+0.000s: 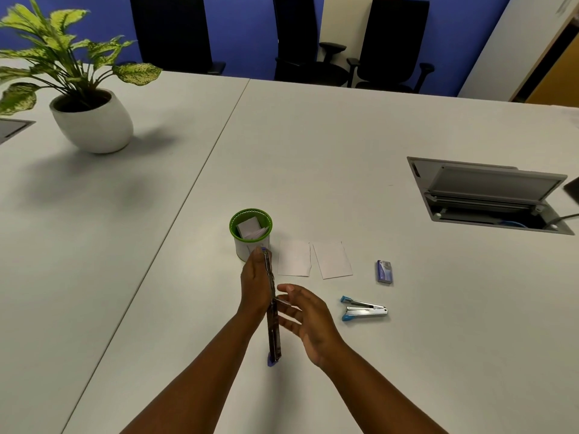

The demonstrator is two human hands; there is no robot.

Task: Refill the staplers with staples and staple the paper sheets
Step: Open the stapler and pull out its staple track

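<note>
A purple stapler (273,321), swung fully open into one long strip, is held upright over the white table. My left hand (255,285) grips its upper half from the left. My right hand (308,317) is beside it on the right, fingers spread toward its hinge, holding nothing that I can see. A second, blue stapler (365,309) lies partly open on the table to the right. A small staple box (384,271) lies beyond it. Two paper sheets (294,257) (332,260) lie side by side behind my hands.
A green-rimmed cup (250,228) with folded paper slips stands just behind my left hand. A potted plant (91,120) stands at the far left. An open cable hatch (492,195) is sunk into the table at right. Black office chairs (391,42) line the far edge.
</note>
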